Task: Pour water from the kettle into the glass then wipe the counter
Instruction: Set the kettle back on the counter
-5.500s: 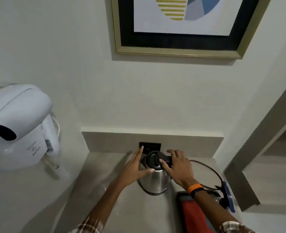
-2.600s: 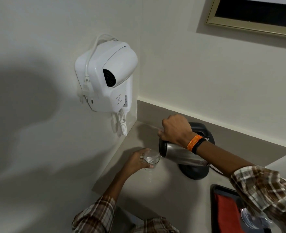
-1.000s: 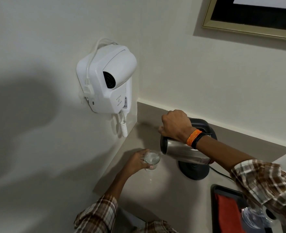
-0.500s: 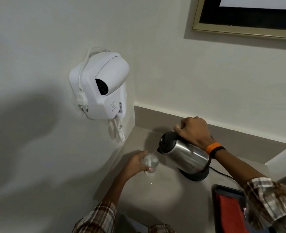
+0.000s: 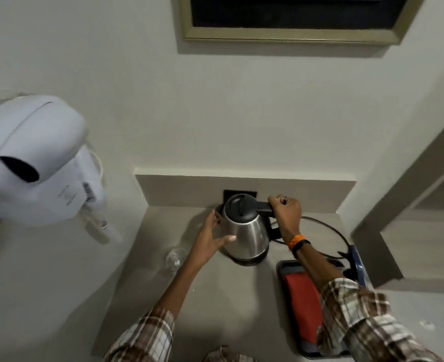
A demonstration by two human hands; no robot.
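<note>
Head view: nearest are two plaid sleeves [image 5: 356, 317] reaching over the grey table [image 5: 215, 296]. At the right, just beside the right forearm, a dark tray [image 5: 283, 267] holds a red cloth [image 5: 303, 301], partly hidden by that sleeve. Left of the left forearm a clear glass [image 5: 175, 257] stands on the table, apart from both hands; it is too blurred to tell its water level. Farther on, the left hand [image 5: 211, 242] is spread open, palm against the steel side of the kettle [image 5: 247, 233], thumb on its front. The kettle stands upright on its black base, lid on. The right hand [image 5: 286, 212], with an orange band at the wrist, has its grip closed around the kettle's black handle. A black cord [image 5: 325, 228] curves from the base toward the tray. Behind, a dark socket [image 5: 239, 193] sits in the backsplash. A white dryer [image 5: 38, 163] hangs on the left wall, a picture frame [image 5: 288, 35] above.
</note>
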